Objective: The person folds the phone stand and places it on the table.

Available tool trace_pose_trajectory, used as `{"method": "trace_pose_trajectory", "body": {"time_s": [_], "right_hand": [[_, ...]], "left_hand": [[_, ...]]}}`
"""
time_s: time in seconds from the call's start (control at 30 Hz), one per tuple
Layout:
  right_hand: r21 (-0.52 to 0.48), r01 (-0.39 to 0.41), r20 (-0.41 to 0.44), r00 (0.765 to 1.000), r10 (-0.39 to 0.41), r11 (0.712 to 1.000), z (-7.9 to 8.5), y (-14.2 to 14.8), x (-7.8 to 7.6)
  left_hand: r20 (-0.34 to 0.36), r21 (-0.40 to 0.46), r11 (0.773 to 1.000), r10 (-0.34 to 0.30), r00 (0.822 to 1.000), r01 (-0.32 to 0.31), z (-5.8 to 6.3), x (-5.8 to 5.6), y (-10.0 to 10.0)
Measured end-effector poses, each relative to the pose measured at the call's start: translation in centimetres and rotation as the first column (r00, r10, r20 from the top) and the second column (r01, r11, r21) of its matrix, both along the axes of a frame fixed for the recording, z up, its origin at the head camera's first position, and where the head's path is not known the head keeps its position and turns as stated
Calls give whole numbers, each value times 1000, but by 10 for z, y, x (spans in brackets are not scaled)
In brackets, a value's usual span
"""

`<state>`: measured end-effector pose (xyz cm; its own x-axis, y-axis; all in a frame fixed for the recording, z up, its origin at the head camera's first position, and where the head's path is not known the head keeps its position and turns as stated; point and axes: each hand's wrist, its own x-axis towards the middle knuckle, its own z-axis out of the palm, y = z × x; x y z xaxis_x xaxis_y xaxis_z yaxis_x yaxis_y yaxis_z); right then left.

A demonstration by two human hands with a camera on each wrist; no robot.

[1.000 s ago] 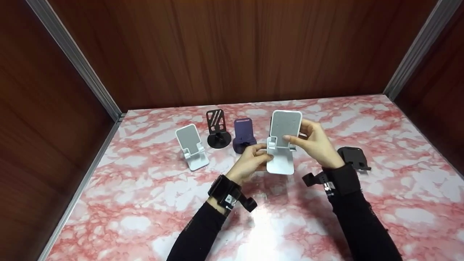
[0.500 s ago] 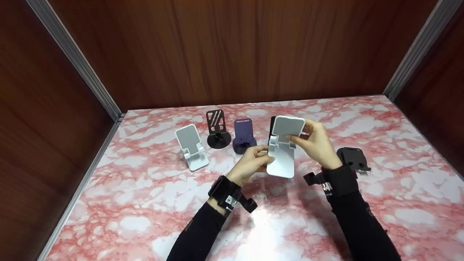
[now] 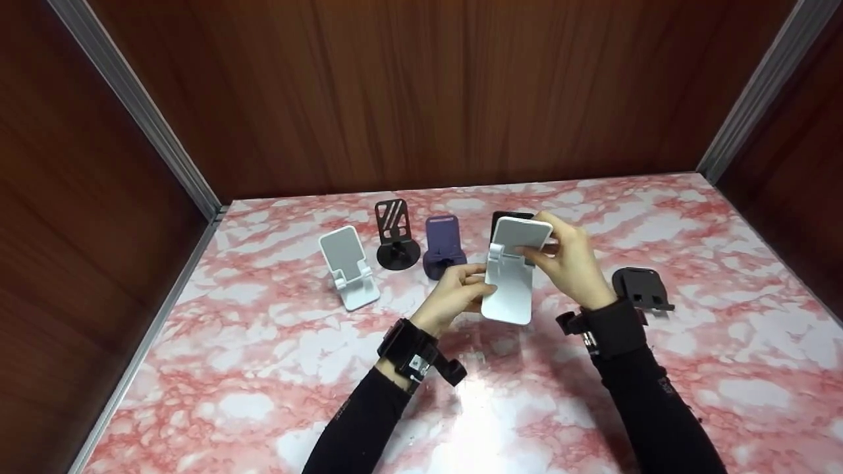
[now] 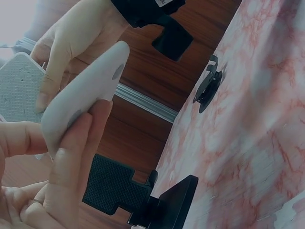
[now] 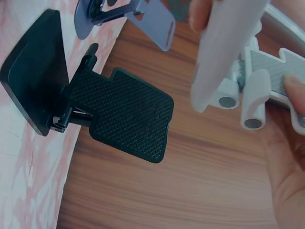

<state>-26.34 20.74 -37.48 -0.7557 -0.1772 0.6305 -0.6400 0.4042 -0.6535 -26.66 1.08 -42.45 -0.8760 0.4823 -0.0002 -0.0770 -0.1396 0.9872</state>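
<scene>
Since a second ago, the padded panel of the held white stand (image 3: 507,288) has been tilted, so that it is now seen foreshortened, and more of a black stand (image 3: 510,215) is revealed behind it. Nearest, the forearms are covered by black sleeves (image 3: 359,421), and a dark camera band (image 3: 411,352) is worn on each wrist. The held stand is kept raised above the marbled red-and-white counter (image 3: 250,368). Its flat white base is pinched by the left hand (image 3: 454,293), with the thumb laid on the upper face and the grip narrow. Its grey-padded panel is held by the right hand (image 3: 570,263), the grip closed about the panel's edge with the thumb on the padded side. Farther off, a dark grey stand (image 3: 642,286) is placed to the right, near the right wrist, and a second white stand (image 3: 349,266) is stood to the left. Beyond, a purple stand (image 3: 443,240) is set near the left hand's fingers; beside it, a black slotted stand (image 3: 395,230) is supported on a round base. Farthest, the counter is backed by a brown wood-grain wall (image 3: 421,99).
</scene>
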Motion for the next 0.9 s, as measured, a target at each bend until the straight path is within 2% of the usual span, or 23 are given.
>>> {"method": "trace_pose_trajectory", "body": {"time_s": [0.23,0.4,0.77,0.9], "right_hand": [[113,18,-150,989,-1,993,-4,5,-4],[198,46,-238,971,3,979,-6,2,-6],[243,31,-282,958,41,970,-11,-7,-7],[280,36,-311,949,55,959,-12,-8,-6]], "left_hand": [[-49,-31,998,60,997,-61,-2,-1,1],[-22,11,997,78,997,-78,-3,-1,2],[56,45,990,131,990,-134,2,2,3],[115,91,984,144,983,-155,7,2,3]]}}
